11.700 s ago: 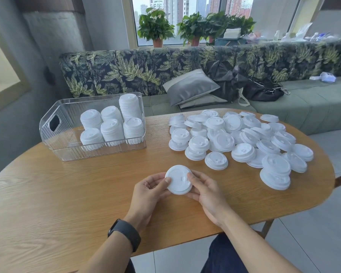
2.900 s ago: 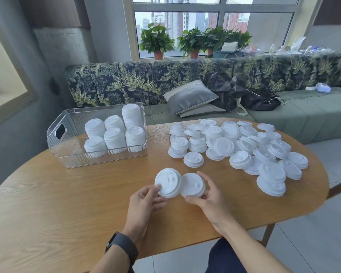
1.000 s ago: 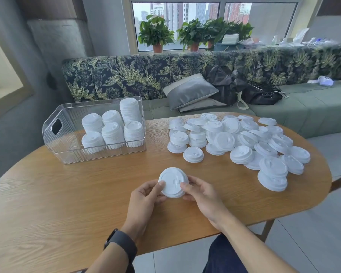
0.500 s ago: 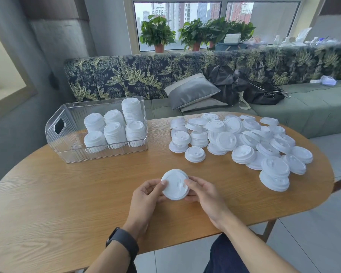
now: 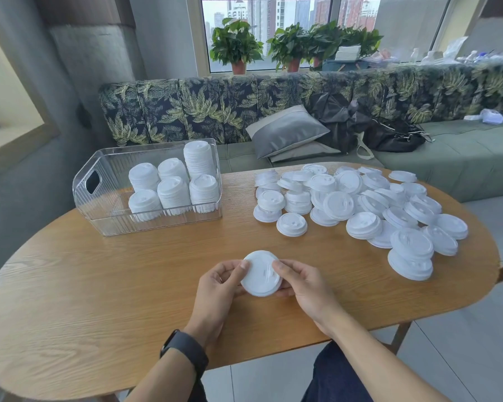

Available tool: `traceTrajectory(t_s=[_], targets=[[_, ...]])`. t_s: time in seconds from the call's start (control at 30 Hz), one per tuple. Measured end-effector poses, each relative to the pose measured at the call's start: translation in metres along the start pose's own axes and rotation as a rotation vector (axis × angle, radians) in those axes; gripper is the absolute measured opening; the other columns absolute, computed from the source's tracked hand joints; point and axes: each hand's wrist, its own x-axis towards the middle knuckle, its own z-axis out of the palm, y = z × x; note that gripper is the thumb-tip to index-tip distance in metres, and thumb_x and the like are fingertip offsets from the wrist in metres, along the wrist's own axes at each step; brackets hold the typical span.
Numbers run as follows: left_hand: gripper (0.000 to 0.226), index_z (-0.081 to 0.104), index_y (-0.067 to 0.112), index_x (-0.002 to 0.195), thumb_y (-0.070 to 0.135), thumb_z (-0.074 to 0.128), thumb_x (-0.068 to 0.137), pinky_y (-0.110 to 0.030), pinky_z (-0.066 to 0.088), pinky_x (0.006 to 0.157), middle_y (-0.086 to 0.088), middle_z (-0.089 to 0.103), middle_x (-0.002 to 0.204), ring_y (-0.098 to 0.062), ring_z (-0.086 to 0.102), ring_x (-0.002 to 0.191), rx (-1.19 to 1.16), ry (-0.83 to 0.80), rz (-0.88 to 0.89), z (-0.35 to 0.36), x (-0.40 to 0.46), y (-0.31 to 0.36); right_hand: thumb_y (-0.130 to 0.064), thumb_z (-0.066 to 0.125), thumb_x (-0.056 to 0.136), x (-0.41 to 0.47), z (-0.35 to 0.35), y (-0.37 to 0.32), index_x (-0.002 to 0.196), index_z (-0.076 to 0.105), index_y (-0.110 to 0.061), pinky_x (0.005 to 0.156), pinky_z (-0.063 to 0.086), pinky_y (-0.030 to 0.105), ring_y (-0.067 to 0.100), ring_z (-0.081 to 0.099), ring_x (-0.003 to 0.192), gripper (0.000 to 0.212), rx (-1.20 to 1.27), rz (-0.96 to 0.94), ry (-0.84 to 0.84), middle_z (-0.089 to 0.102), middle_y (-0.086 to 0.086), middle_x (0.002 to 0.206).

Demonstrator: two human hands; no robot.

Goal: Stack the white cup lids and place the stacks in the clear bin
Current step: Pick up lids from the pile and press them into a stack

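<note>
- White round plastic cup lids (image 5: 261, 274), pressed together as a short stack, sit between both hands just above the oval wooden desk (image 5: 99, 285), near its front edge.
- The left hand (image 5: 218, 288), with a black watch band (image 5: 185, 351) on its wrist, curls its fingers round the stack's left rim, thumb on top.
- The right hand (image 5: 305, 285) grips the right rim the same way.
- Farther back and to the right, a loose heap of white plastic lids (image 5: 360, 210) is spread over the desk, some overlapping, one lid (image 5: 291, 224) lying just apart at its near left edge.
- At the far left stands the clear ribbed plastic bin (image 5: 157, 224) with a cut-out handle; six upright lid stacks (image 5: 174, 181) fill its right part.
- Beyond the desk runs a leaf-print sofa (image 5: 204, 108) with a grey cushion (image 5: 285, 130).
</note>
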Motion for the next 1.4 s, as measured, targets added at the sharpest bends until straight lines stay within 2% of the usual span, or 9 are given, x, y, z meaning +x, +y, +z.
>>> traceTrajectory(t_s=[0.23, 0.4, 0.7, 1.0, 1.1, 1.2, 1.3, 1.33, 1.4], targets=[[0.038, 0.073, 0.004, 0.114, 0.034, 0.073, 0.090, -0.038, 0.061, 0.092, -0.009, 0.080, 0.105, -0.023, 0.076, 0.103, 0.021, -0.026, -0.005, 0.000, -0.003, 0.002, -0.037, 0.065, 0.099, -0.001, 0.001, -0.002, 0.114, 0.075, -0.016, 0.081, 0.061, 0.030, 0.020, 0.076, 0.097, 0.028, 0.027, 0.013, 0.018, 0.080, 0.004, 0.101], [0.032, 0.072, 0.005, 0.118, 0.027, 0.072, 0.095, -0.035, 0.061, 0.090, -0.009, 0.080, 0.106, -0.024, 0.077, 0.102, 0.044, -0.051, -0.021, 0.001, -0.004, 0.004, -0.041, 0.065, 0.097, -0.002, 0.001, -0.003, 0.118, 0.074, -0.017, 0.088, 0.061, 0.034, 0.018, 0.076, 0.099, 0.033, 0.042, 0.012, 0.020, 0.080, 0.001, 0.105], [0.038, 0.069, 0.002, 0.122, 0.026, 0.072, 0.093, -0.046, 0.057, 0.100, -0.013, 0.079, 0.109, -0.029, 0.076, 0.104, -0.011, -0.045, -0.041, 0.000, -0.005, 0.004, -0.032, 0.074, 0.093, -0.003, -0.001, -0.005, 0.122, 0.072, -0.017, 0.092, 0.060, 0.033, 0.019, 0.075, 0.104, 0.033, 0.054, 0.006, -0.013, 0.080, 0.000, 0.108], [0.035, 0.069, 0.007, 0.123, 0.029, 0.071, 0.095, -0.039, 0.059, 0.096, -0.006, 0.080, 0.108, -0.021, 0.076, 0.105, 0.026, -0.045, -0.013, 0.000, -0.006, 0.004, -0.033, 0.075, 0.092, -0.003, 0.000, -0.006, 0.121, 0.073, -0.019, 0.092, 0.060, 0.034, 0.019, 0.075, 0.104, 0.032, 0.061, 0.016, 0.014, 0.080, -0.001, 0.107], [0.045, 0.068, 0.013, 0.126, 0.037, 0.074, 0.089, -0.038, 0.061, 0.094, -0.002, 0.079, 0.112, -0.017, 0.075, 0.107, 0.092, -0.005, 0.040, 0.003, -0.006, 0.001, -0.032, 0.075, 0.092, 0.001, 0.002, -0.007, 0.121, 0.073, -0.017, 0.092, 0.060, 0.035, 0.020, 0.075, 0.104, 0.033, 0.100, 0.035, 0.034, 0.080, 0.001, 0.106], [0.056, 0.060, 0.025, 0.137, 0.042, 0.080, 0.088, -0.031, 0.059, 0.096, 0.009, 0.072, 0.126, -0.006, 0.070, 0.112, 0.305, 0.006, 0.181, 0.000, -0.004, -0.002, -0.028, 0.073, 0.094, 0.007, 0.012, -0.011, 0.120, 0.074, -0.013, 0.091, 0.061, 0.035, 0.022, 0.076, 0.100, 0.030, 0.167, 0.055, 0.012, 0.080, 0.005, 0.104], [0.091, 0.041, 0.029, 0.153, 0.048, 0.088, 0.077, -0.022, 0.052, 0.101, 0.019, 0.053, 0.143, 0.006, 0.053, 0.128, 0.520, 0.000, 0.295, -0.010, 0.001, 0.002, -0.024, 0.071, 0.096, 0.017, 0.031, -0.016, 0.114, 0.076, -0.007, 0.072, 0.059, 0.025, 0.017, 0.074, 0.083, 0.025, 0.273, 0.087, -0.012, 0.079, 0.011, 0.097], [0.099, 0.035, 0.030, 0.157, 0.047, 0.089, 0.076, -0.020, 0.048, 0.104, 0.020, 0.046, 0.147, 0.009, 0.047, 0.132, 0.585, 0.013, 0.324, -0.016, 0.004, 0.006, -0.024, 0.071, 0.097, 0.022, 0.038, -0.017, 0.112, 0.077, -0.008, 0.070, 0.057, 0.024, 0.015, 0.073, 0.082, 0.023, 0.284, 0.094, -0.020, 0.079, 0.010, 0.098], [0.101, 0.029, 0.034, 0.158, 0.046, 0.088, 0.076, -0.022, 0.045, 0.105, 0.021, 0.039, 0.148, 0.007, 0.043, 0.135, 0.715, 0.047, 0.396, -0.030, 0.012, 0.016, -0.025, 0.070, 0.097, 0.034, 0.054, -0.021, 0.108, 0.078, -0.008, 0.072, 0.055, 0.027, 0.016, 0.071, 0.082, 0.021, 0.273, 0.084, -0.041, 0.078, 0.009, 0.097]])
